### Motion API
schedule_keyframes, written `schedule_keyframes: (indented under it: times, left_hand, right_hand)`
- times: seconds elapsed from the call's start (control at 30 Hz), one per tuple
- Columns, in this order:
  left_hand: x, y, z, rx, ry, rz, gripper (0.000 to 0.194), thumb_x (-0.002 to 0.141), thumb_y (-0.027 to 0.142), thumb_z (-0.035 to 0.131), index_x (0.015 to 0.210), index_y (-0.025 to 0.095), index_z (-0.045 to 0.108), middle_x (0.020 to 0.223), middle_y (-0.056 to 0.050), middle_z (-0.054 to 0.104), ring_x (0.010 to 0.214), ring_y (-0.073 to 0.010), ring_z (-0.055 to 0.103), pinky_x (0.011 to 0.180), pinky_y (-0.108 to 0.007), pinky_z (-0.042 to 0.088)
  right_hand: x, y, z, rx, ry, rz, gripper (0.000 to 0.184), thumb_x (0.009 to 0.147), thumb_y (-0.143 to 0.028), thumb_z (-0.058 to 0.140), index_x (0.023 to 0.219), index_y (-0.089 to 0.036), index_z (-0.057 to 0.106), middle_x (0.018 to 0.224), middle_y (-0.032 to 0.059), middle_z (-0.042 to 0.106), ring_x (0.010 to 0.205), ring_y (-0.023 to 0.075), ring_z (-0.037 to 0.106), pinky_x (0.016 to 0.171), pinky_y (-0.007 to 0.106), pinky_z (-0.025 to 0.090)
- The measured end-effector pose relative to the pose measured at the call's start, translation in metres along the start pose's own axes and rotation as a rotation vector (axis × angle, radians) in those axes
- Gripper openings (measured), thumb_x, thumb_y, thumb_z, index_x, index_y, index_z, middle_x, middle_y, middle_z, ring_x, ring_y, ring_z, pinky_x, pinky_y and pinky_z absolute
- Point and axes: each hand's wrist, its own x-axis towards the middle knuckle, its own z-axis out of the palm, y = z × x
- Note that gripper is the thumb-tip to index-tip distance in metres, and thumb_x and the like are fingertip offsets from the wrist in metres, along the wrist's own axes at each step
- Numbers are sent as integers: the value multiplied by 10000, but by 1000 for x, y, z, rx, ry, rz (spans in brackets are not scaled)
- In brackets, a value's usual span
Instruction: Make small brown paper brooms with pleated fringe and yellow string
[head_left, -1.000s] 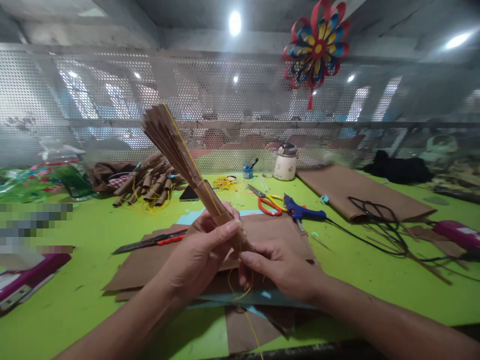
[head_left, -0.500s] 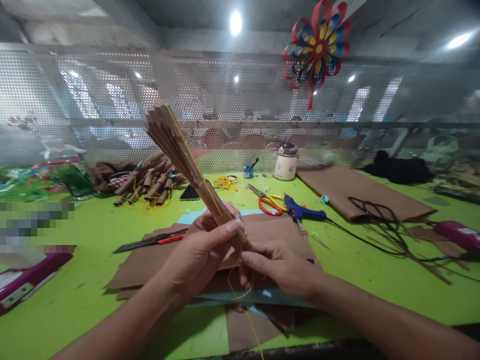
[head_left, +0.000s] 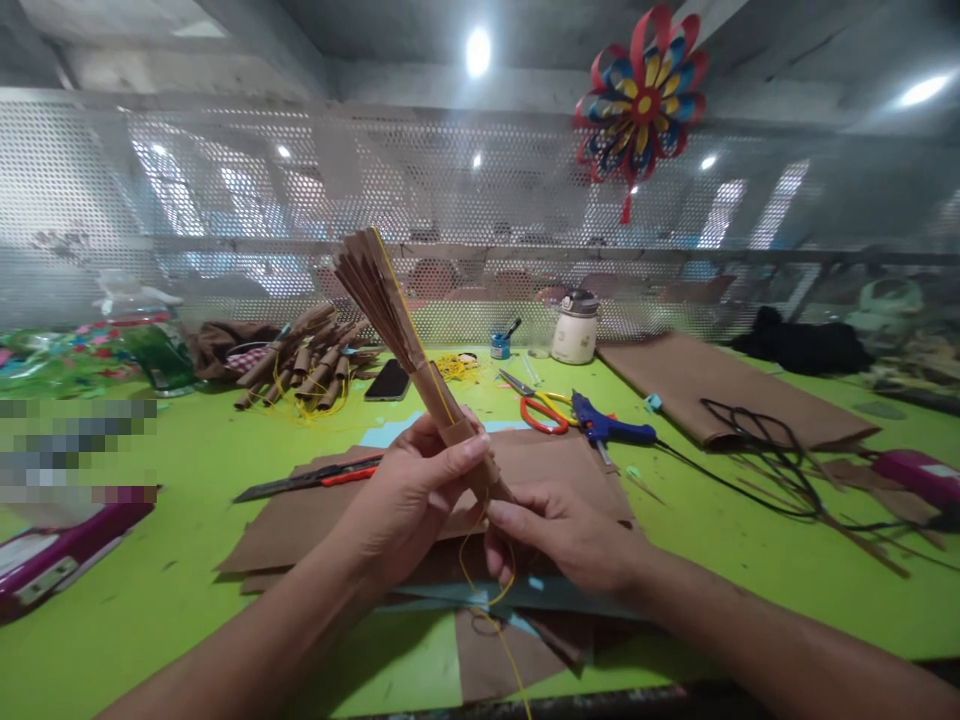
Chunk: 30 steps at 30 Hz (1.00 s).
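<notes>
A bundle of folded brown paper (head_left: 401, 325), fanned at its upper end and wrapped narrow lower down, tilts up and to the left. My left hand (head_left: 427, 475) is closed around its narrow part, with the thumb lying across the front. At the bundle's lower end, my right hand (head_left: 559, 525) pinches the paper between thumb and fingers. A yellow string (head_left: 510, 650) runs along the bundle, loops beneath my right hand and hangs toward the table's front edge. Brown paper sheets (head_left: 300, 540) lie under both hands, and a cutter knife (head_left: 307, 478) rests on them at the left.
Scissors (head_left: 544, 412) and a blue glue gun (head_left: 611, 425) lie behind the sheets, the gun's black cord trailing right. Farther back are rolled paper pieces (head_left: 304, 365), a phone (head_left: 388, 380), a white jar (head_left: 575, 330) and folded brown paper (head_left: 727, 390). A purple power strip (head_left: 75, 550) lies left.
The fanned top of the bundle has swung right and a little more upright. Both hands keep their holds, and the whole view has shifted slightly.
</notes>
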Motion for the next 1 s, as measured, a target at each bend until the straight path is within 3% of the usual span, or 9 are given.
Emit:
schedule_keyframes:
  times: [0.2, 0.47, 0.73, 0.87, 1.0]
  left_hand:
    - [0, 1, 3, -18, 65, -39, 188, 753, 177, 706, 872, 171, 560, 741, 20, 561, 678, -79, 545, 624, -195, 458]
    - [0, -2, -1, -70, 21, -62, 241, 770, 183, 694, 969, 187, 558, 811, -12, 605, 752, -104, 580, 668, -218, 458]
    - [1, -4, -2, -95, 54, -100, 277, 704, 203, 755, 921, 159, 588, 784, -23, 621, 698, -109, 583, 639, -226, 461]
    - [2, -4, -3, -110, 65, -101, 264, 719, 206, 742, 927, 162, 585, 825, -32, 642, 727, -116, 592, 659, -236, 468]
    - [5, -2, -5, -143, 32, -60, 242, 762, 231, 695, 970, 136, 615, 867, -63, 656, 816, -153, 609, 696, -253, 481]
  right_hand:
    - [2, 4, 1, 37, 8, 12, 446, 902, -518, 440, 753, -127, 593, 642, 21, 577, 553, 88, 486, 592, 246, 376]
    - [2, 9, 3, 21, 21, 9, 502, 898, -548, 429, 721, -116, 612, 632, 20, 576, 544, 81, 453, 586, 235, 358]
    - [4, 10, 4, 40, 57, 34, 509, 889, -549, 451, 692, -110, 614, 579, 4, 559, 454, 52, 369, 471, 207, 254]
    - [8, 16, 4, 136, 71, 32, 496, 889, -536, 465, 673, -108, 591, 568, 7, 562, 433, 46, 378, 430, 203, 206]
    - [10, 17, 5, 321, 95, 21, 417, 873, -498, 521, 718, -115, 579, 516, -14, 545, 419, 53, 414, 436, 193, 251]
